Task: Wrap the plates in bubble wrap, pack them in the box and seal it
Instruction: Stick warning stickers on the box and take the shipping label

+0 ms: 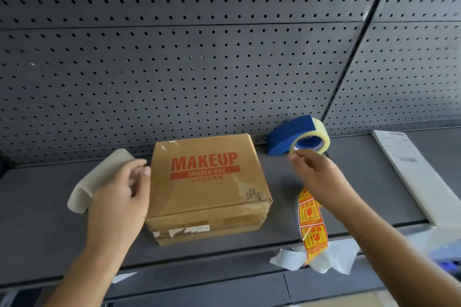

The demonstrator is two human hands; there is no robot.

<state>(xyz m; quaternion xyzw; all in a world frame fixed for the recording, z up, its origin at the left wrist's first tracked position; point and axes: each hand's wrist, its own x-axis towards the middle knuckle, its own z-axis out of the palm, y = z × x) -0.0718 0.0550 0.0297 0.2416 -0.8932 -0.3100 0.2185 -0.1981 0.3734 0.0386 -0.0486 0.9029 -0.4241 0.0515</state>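
Two open hands beside box (208,187)

A dark grey pegboard wall (199,57) rose behind the grey surface (50,207), its rows of small holes running across panels split by a horizontal seam. A dark vertical strut (359,40) slanted down toward the surface's far right. Light fell evenly, softly. Along the near edge ran a lower grey ledge (199,279).

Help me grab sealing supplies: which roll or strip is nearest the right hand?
The tape roll in its blue dispenser, at the right hand's fingertips; the fragile-sticker strip trails below the wrist.
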